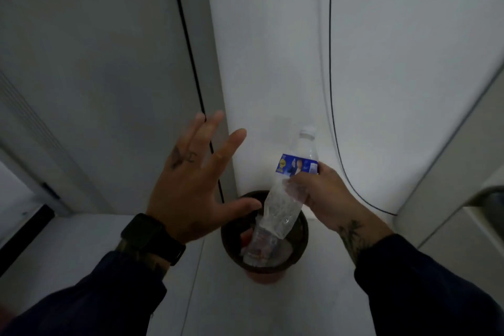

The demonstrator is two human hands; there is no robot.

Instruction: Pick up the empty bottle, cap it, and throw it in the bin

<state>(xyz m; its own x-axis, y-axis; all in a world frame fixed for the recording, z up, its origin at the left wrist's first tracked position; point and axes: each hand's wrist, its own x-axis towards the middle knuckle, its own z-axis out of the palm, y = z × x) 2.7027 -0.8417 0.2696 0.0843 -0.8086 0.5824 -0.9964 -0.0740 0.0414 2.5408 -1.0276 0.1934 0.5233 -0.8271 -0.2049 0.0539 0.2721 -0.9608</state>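
We hold the bottle in our right hand, the fingers wrapped around its middle just under the blue label. It tilts with the white cap at the top end, up and away from the fingers, so capping looks done. Its crumpled base hangs below the fingers, over the mouth of the dark bin, which stands on the floor and already holds some litter. Our left hand floats empty to the left, its fingers spread wide, the thumb near the bin's rim. To finish well, we judge it best to keep the base centred over the opening, lower it a little, then simply loosen the right fingers so the bottle drops straight in and does not glance off the rim.
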